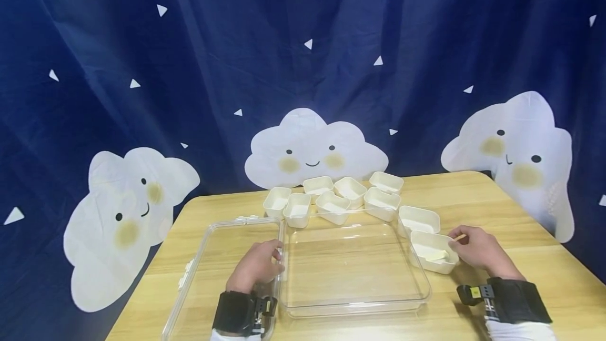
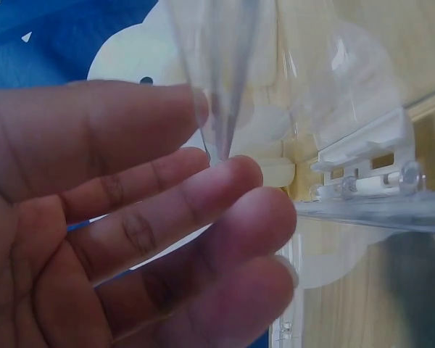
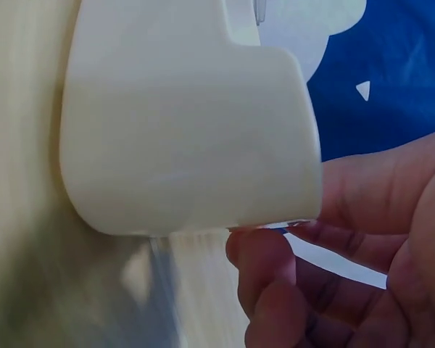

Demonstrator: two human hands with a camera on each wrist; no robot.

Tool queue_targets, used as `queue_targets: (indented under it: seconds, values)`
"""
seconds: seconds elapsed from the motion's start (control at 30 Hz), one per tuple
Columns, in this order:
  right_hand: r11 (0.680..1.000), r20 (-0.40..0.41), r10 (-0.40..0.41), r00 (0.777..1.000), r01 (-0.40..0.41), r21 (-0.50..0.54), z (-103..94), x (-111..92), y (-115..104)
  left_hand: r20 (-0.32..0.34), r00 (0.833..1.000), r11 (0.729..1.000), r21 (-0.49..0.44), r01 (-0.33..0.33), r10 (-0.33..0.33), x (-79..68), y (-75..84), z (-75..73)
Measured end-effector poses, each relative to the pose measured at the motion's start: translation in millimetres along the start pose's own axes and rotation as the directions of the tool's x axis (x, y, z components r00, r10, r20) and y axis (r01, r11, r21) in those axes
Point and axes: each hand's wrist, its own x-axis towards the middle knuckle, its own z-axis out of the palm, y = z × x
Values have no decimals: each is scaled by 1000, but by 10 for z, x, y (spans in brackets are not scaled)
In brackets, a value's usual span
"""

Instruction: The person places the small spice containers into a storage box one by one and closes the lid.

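My right hand [image 1: 478,249] grips the rim of a small white plastic container [image 1: 421,264] with a pale yellow piece [image 1: 437,255] inside. In the right wrist view, the container's outer wall [image 3: 196,152] fills much of the picture, thumb and fingers at its edge. My left hand [image 1: 258,264] is at the left edge of a clear plastic box [image 1: 355,307]. Its fingers are loosely extended in the left wrist view, fingertips [image 2: 235,177] right at the clear wall [image 2: 225,80]. A clear lid [image 1: 189,278] with white clips lies left of the box, partly under that hand.
Several more white containers stand behind the box, among them one at the back left [image 1: 276,201]. Another container [image 1: 418,220] sits just behind the gripped one. The wooden table [image 1: 516,220] ends at a blue curtain [image 1: 303,57] with cloud prints.
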Motion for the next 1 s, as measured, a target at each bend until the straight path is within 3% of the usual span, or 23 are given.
queue_targets:
  seconds: [0.33,1.0]
  values:
    - [1000,7,-16,1000,16,-9,15,-10,41,18,1000,1000,-12,14,-14,4,13,-6]
    - [999,15,28,999,-29,35,-41,-33,17,25,1000,1000,-8,-2,3,23,-3,5]
